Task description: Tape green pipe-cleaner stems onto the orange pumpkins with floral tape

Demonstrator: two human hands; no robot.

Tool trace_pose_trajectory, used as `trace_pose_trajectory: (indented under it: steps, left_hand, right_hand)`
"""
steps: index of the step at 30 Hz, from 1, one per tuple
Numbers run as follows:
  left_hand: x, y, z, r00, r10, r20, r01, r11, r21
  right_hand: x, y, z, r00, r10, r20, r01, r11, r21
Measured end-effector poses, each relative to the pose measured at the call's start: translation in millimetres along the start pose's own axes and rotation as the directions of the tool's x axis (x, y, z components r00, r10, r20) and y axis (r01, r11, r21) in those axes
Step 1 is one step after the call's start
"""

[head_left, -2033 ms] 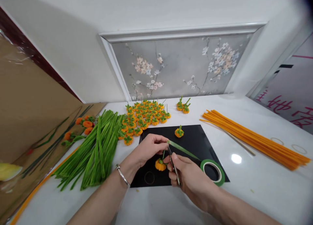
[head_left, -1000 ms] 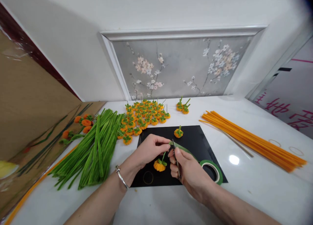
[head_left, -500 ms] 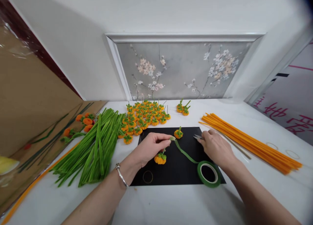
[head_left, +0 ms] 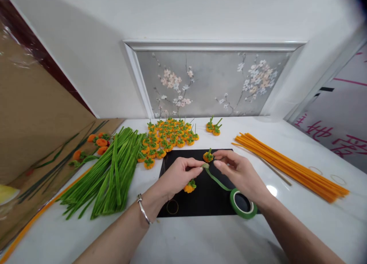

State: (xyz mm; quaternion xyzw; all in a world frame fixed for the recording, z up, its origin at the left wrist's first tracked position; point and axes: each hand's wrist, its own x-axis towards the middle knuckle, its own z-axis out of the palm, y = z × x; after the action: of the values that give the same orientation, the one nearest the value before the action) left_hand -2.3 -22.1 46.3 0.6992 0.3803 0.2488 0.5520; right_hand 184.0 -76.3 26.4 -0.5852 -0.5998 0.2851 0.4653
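My left hand (head_left: pixel 182 174) pinches the free end of the green tape (head_left: pixel 213 176), which runs to its roll (head_left: pixel 243 203) on the black mat (head_left: pixel 200 204). One small orange pumpkin (head_left: pixel 189 186) with green leaves shows just below my left fingers. Over the mat's right part, my right hand (head_left: pixel 239 170) holds nothing that I can see, thumb and fingers apart. Another pumpkin (head_left: pixel 208 156) stands upright on the mat, beside my right fingertips. The scissors are hidden from view.
Many pumpkins (head_left: pixel 169 134) crowd behind the mat, with a small group (head_left: pixel 213 127) to their right. Green pipe cleaners (head_left: pixel 114 176) lie at left, orange ones (head_left: pixel 289 164) at right. Orange flowers (head_left: pixel 101 142) lie at far left. A rubber band (head_left: pixel 172 207) rests on the mat.
My right hand has moved left towards the tape end and no longer shows the scissors. Its fingers have spread. My left hand keeps its pinch on the tape.
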Motion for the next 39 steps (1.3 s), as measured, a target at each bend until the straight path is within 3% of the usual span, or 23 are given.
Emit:
trace_pose_trajectory:
  steps: [4, 9, 16, 20, 23, 25, 28, 32, 39]
  left_hand:
    - [-0.6, 3.1, 3.4, 0.999, 0.039, 0.016, -0.04, 0.997, 0.065]
    - [0.1, 2.1, 6.4, 0.998, 0.051, 0.041, -0.055, 0.991, 0.119]
    - [0.6, -6.3, 10.9, 0.981, 0.174, -0.089, -0.133, 0.926, 0.352]
    - [-0.4, -7.0, 9.3, 0.974, 0.204, -0.094, -0.148, 0.897, 0.417]
    - [-0.1, -6.8, 7.8, 0.98, 0.182, -0.078, -0.135, 0.901, 0.413]
    - [0.0, -7.0, 8.0, 0.984, 0.171, -0.04, -0.14, 0.902, 0.409]
    - [-0.5, -7.7, 9.9, 0.989, 0.146, 0.022, -0.142, 0.901, 0.411]
    - [-1.9, -9.2, 11.9, 0.991, 0.128, 0.046, -0.135, 0.894, 0.428]
    - [-5.0, -2.7, 12.0, 0.983, 0.184, 0.022, -0.166, 0.82, 0.548]
  right_hand:
    - [-5.7, -5.7, 14.4, 0.999, 0.031, 0.025, -0.033, 0.998, 0.047]
    - [-5.7, -1.3, 16.7, 0.997, 0.037, 0.061, -0.041, 0.997, 0.07]
    - [-5.7, -8.2, 16.7, 0.979, 0.135, 0.155, -0.17, 0.955, 0.242]
    - [-4.6, -9.6, 15.5, 0.97, 0.155, 0.189, -0.208, 0.93, 0.302]
    - [-3.9, -7.3, 13.3, 0.972, 0.115, 0.204, -0.172, 0.942, 0.287]
    - [-4.1, -5.3, 12.2, 0.976, 0.083, 0.203, -0.115, 0.981, 0.153]
    - [-4.8, -2.7, 12.0, 0.975, -0.036, 0.218, 0.057, 0.994, -0.09]
    - [-5.3, 1.3, 13.8, 0.951, -0.188, 0.247, 0.243, 0.947, -0.212]
    - [-6.9, 0.8, 15.7, 0.942, -0.19, 0.275, 0.251, 0.946, -0.205]
